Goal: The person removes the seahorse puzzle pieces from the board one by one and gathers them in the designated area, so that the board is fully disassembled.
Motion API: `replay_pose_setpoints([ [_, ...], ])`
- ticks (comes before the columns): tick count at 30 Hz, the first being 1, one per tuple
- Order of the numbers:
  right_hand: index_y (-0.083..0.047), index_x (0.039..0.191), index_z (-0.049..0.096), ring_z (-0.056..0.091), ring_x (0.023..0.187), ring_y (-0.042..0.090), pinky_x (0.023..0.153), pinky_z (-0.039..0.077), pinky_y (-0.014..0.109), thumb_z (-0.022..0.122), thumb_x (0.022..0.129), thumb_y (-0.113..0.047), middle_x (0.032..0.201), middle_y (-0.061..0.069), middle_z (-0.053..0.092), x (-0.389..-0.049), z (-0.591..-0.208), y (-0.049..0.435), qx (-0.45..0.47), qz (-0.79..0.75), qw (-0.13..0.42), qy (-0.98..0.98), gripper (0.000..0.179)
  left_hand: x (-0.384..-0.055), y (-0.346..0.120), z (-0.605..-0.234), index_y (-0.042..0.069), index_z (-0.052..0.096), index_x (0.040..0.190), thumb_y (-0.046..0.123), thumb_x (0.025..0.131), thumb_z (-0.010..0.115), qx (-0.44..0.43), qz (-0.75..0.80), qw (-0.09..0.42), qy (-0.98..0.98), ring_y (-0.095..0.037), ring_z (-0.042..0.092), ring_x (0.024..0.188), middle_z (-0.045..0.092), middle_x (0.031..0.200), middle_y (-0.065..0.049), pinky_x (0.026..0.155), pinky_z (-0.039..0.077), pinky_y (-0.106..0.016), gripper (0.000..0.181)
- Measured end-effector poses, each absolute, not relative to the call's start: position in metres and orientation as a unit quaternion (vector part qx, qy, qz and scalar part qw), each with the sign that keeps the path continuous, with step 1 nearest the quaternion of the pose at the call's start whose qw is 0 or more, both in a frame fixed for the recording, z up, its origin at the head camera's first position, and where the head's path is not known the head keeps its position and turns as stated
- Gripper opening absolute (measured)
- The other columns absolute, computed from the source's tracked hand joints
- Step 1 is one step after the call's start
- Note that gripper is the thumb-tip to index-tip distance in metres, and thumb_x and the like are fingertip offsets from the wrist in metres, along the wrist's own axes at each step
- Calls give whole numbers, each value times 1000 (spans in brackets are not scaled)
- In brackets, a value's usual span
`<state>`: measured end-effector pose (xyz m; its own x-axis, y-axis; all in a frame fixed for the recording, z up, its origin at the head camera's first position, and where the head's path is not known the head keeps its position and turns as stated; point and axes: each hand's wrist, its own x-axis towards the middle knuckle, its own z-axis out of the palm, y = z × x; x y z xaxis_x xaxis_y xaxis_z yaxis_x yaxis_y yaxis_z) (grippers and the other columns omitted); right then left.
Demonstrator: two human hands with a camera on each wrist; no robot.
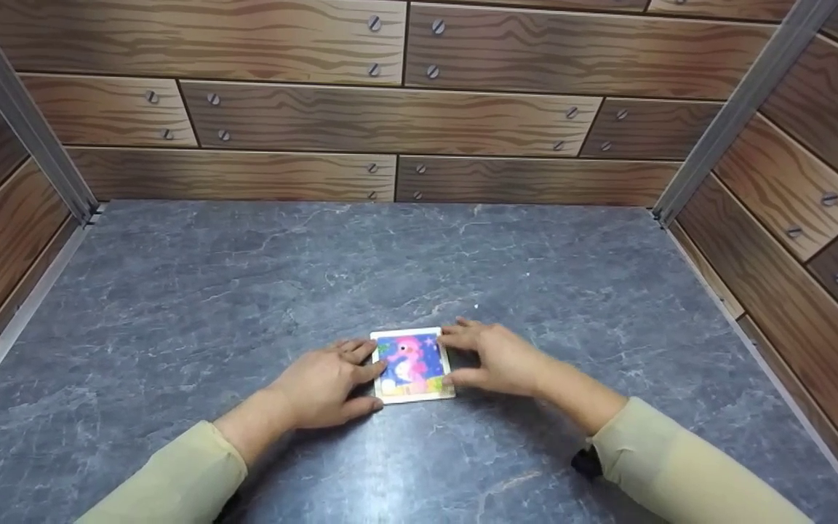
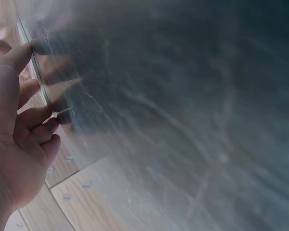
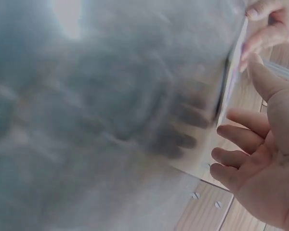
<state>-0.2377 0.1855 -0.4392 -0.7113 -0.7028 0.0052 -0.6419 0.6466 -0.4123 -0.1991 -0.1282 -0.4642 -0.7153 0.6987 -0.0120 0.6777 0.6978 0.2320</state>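
A small square picture board [image 1: 412,364] with a white border shows a pink seahorse on blue. It lies flat on the grey marbled table [image 1: 361,269]. From the left, my left hand [image 1: 328,386] touches it, index fingertip over the picture's edge and thumb by the near left corner. My right hand [image 1: 503,356] is at the opposite side, fingers and thumb spread along the right edge. Both wrist views show the board nearly edge-on: its thin side [image 2: 37,72] lies by the left fingers, and its edge [image 3: 229,77] by the right thumb.
Wood-plank patterned walls [image 1: 302,116] enclose the table at the back and both sides. Grey metal posts [image 1: 746,109] stand at the back corners. A tiny white speck [image 1: 476,306] lies beyond the right hand.
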Motion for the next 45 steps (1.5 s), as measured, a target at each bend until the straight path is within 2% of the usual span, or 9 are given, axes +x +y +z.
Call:
replay_pose_setpoints([
  [3, 0, 136, 70, 62, 132, 41, 112, 47, 57, 84, 93, -31, 140, 20, 67, -246, -432, 182, -378, -231, 54, 895, 55, -199, -128, -465, 11, 59, 153, 51, 106, 60, 374, 106, 47, 920, -39, 46, 148, 47, 160, -23, 120, 38, -52, 62],
  [6, -2, 133, 73, 67, 126, 34, 108, 51, 53, 85, 92, -27, 133, 14, 73, -253, -425, 175, -356, -267, 65, 893, 50, -199, -128, -466, 11, 59, 153, 51, 106, 60, 374, 107, 46, 920, -40, 46, 148, 47, 160, -23, 119, 39, -53, 62],
  [9, -3, 132, 74, 68, 123, 31, 106, 52, 53, 85, 93, -26, 129, 11, 74, -261, -422, 166, -328, -298, 94, 891, 46, -199, -128, -466, 11, 59, 153, 51, 106, 60, 374, 110, 46, 920, -41, 47, 147, 47, 160, -23, 119, 40, -53, 62],
  [13, -1, 130, 74, 69, 119, 32, 105, 53, 53, 84, 94, -22, 125, 15, 75, -272, -425, 153, -309, -348, 129, 876, 43, -199, -128, -466, 10, 59, 153, 50, 106, 61, 376, 113, 44, 919, -40, 48, 146, 48, 160, -23, 118, 41, -53, 61],
  [19, 0, 126, 75, 71, 115, 32, 105, 53, 50, 85, 92, -18, 120, 15, 77, -283, -434, 137, -306, -389, 152, 856, 40, -199, -127, -465, 11, 58, 154, 50, 106, 60, 371, 111, 56, 920, -40, 47, 147, 45, 162, -22, 117, 42, -54, 61],
  [27, -3, 128, 76, 71, 115, 26, 104, 54, 44, 84, 92, -15, 122, 11, 77, -288, -443, 122, -308, -391, 182, 848, 38, -199, -128, -465, 11, 59, 153, 50, 106, 60, 369, 114, 55, 921, -42, 48, 146, 46, 161, -23, 116, 43, -55, 61],
  [36, -1, 123, 78, 66, 91, 11, 84, 55, 27, 81, 91, -3, 109, 11, 78, -293, -451, 119, -314, -400, 199, 838, 32, -199, -128, -465, 12, 58, 154, 51, 106, 60, 367, 113, 55, 922, -40, 47, 147, 46, 161, -21, 117, 42, -54, 61],
  [39, -4, 122, 79, 63, 90, 9, 83, 53, 27, 81, 92, -6, 108, 8, 77, -294, -455, 118, -313, -396, 200, 840, 29, -199, -128, -465, 12, 58, 154, 51, 106, 60, 366, 114, 56, 922, -40, 47, 147, 46, 161, -21, 117, 42, -54, 61],
  [45, -9, 122, 80, 62, 105, 12, 96, 52, 34, 81, 95, -10, 116, 2, 74, -294, -459, 117, -320, -381, 203, 843, 27, -199, -130, -466, 12, 57, 154, 50, 106, 61, 367, 126, 61, 920, -39, 47, 147, 45, 162, -21, 116, 43, -54, 62],
])
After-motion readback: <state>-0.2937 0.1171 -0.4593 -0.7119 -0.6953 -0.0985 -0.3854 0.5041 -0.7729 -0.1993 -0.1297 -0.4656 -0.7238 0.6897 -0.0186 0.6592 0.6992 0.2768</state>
